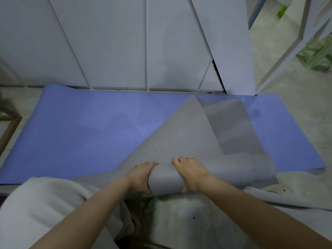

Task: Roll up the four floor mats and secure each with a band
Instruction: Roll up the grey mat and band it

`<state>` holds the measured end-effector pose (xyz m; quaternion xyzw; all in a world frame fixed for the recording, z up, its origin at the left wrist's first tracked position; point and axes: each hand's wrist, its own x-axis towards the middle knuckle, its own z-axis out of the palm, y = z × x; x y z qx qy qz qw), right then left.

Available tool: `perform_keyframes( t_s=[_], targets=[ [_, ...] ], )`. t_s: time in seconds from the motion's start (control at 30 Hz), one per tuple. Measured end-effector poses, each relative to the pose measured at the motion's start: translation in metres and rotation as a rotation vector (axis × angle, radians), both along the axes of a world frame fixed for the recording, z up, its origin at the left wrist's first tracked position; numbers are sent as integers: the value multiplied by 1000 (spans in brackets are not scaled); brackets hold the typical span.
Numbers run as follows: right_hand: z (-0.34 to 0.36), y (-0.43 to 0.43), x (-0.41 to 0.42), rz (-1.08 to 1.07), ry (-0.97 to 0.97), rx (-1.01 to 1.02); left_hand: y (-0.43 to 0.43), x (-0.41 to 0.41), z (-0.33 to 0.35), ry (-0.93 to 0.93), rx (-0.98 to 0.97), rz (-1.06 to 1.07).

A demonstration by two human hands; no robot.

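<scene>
Gripping hands: both bare hands hold the rolled near end [165, 177] of a thin grey floor mat [179, 137]. They sit close together on the same short stretch of roll, not touching each other.
Left hand: the left hand [142, 177] is smeared by blur. Its fingers curve over the top of the roll; where the thumb sits I cannot tell.
Right hand: the right hand [190, 175] is sharper. Its fingers [181, 159] are curled together over the top of the roll and the thumb points down the near face, clamped on the mat.
Grey mat: it lies slantwise on a periwinkle-blue floor mat [80, 133], with the roll at the blue mat's near edge. The unrolled part narrows to a point at the blue mat's far edge. Along its right side a flap [233, 126] is turned over, showing a darker grey face.
Blue mat: it is spread flat on the pale floor [287, 97], its far long edge at the foot of tall white cupboard doors [115, 42].
Clothing: pale loose cloth [45, 203] covers the person's leg, just beside the left forearm.
Wooden frame: a light wooden frame [10, 128] stands at the floor's left edge, near the blue mat's left end.
Green stool: a blurred translucent green plastic stool [318, 54] sits at the far right, well apart from both mats.
</scene>
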<state>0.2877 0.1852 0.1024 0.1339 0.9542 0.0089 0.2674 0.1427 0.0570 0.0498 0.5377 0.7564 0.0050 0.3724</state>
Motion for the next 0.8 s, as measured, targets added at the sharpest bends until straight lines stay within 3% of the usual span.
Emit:
perform_keyframes(
  t_s=[0.17,0.3,0.37,0.47,0.53,0.6,0.8],
  targets=[
    [-1,13,6,-86,-80,-156,-25,41,-19,262,185,9],
    [2,23,7,-141,-118,-235,-20,46,-27,246,243,21],
    [3,21,7,-148,-108,-248,-13,39,-23,243,172,-6],
    [5,7,9,-59,-1,-123,-2,25,-16,186,135,-6],
    [0,-8,13,93,46,63,8,18,-5,75,129,-29],
    [-1,-21,16,63,53,179,20,10,5,0,79,-94],
    [-2,-23,17,1,-23,194,35,14,12,-108,-76,-148]
  ],
)
